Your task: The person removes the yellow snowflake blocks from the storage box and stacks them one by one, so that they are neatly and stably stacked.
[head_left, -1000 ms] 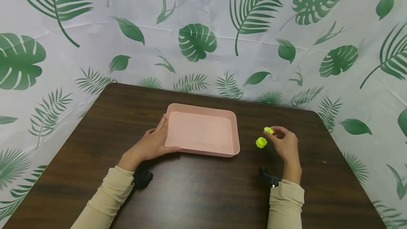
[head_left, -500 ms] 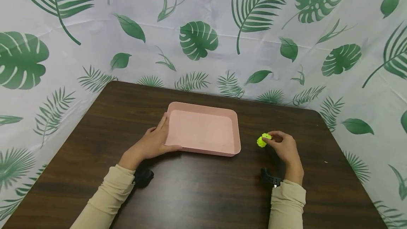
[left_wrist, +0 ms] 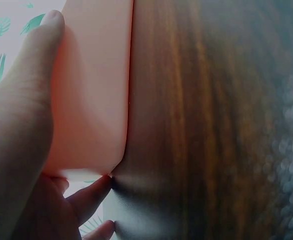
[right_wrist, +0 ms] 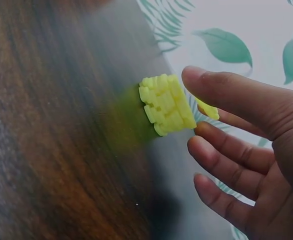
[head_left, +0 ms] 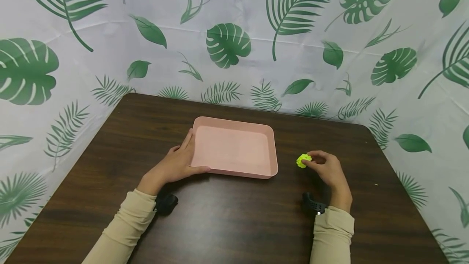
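Note:
My left hand [head_left: 172, 168] rests against the near left corner of a shallow pink tray [head_left: 234, 150]. Its thumb [left_wrist: 41, 60] lies along the front wall and its fairly straight fingers reach along the left side. To the tray's right, my right hand [head_left: 331, 174] pinches a thin yellow flower-shaped piece [right_wrist: 210, 110] between thumb and forefinger. That piece is mostly hidden by the thumb. Right beside it stands a short stack of yellow flower-shaped pieces [right_wrist: 166, 105] on the table; whether the two touch is unclear. The other right fingers hang loosely bent.
The dark wood-grain table [head_left: 234, 219] runs back to a white cloth [head_left: 176, 52] printed with green leaves. Black straps sit at both wrists. A tiny pale speck [head_left: 376, 184] lies at the right of the table.
My right hand has brought the pinched yellow piece down and slightly left, from beyond the stack to overlapping it in view. The left hand stays at the tray, which keeps its place.

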Demonstrator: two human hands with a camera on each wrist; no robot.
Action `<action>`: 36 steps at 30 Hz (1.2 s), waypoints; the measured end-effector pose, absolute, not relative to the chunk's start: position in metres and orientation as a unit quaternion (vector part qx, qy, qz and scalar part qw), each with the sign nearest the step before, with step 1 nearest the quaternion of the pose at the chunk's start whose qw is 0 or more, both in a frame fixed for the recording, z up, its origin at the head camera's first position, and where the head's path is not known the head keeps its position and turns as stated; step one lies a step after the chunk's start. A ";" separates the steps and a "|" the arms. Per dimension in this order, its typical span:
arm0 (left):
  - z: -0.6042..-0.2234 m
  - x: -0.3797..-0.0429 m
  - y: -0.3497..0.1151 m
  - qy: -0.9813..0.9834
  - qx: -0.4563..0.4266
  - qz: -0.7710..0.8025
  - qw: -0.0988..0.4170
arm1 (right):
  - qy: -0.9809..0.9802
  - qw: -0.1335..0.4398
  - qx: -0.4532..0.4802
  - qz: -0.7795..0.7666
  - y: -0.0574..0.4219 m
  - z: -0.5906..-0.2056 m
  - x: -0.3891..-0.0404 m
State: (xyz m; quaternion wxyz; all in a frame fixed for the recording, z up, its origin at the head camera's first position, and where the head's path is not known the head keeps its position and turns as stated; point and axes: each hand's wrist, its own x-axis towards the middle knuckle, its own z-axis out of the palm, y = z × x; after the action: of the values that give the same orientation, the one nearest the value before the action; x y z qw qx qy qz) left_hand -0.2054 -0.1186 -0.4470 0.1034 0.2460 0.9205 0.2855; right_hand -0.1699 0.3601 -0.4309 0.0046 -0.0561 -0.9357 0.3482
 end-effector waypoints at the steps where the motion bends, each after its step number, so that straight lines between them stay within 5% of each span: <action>1: -0.447 -0.205 -0.119 0.920 0.246 0.286 0.103 | -0.935 0.004 -0.056 0.349 0.360 -0.431 -0.170; 18: -0.442 -0.207 -0.120 0.920 0.240 0.292 0.101 | -0.941 -0.004 -0.047 0.334 0.353 -0.420 -0.172; 28: -0.442 -0.208 -0.119 0.921 0.246 0.285 0.101 | -0.929 0.148 -0.012 0.339 0.305 -0.398 -0.178; 32: -0.444 -0.207 -0.119 0.922 0.244 0.284 0.099 | -0.937 0.117 0.038 0.328 0.268 -0.403 -0.191; 36: -0.446 -0.205 -0.118 0.920 0.242 0.290 0.102 | -0.950 0.025 0.053 0.306 0.245 -0.413 -0.195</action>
State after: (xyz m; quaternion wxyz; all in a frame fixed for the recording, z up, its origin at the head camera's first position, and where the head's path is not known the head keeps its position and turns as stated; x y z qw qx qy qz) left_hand -0.2051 -0.1181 -0.4464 0.1018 0.2419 0.9205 0.2897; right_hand -0.1948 0.2452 -0.4130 0.0253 0.0526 -0.9504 0.3056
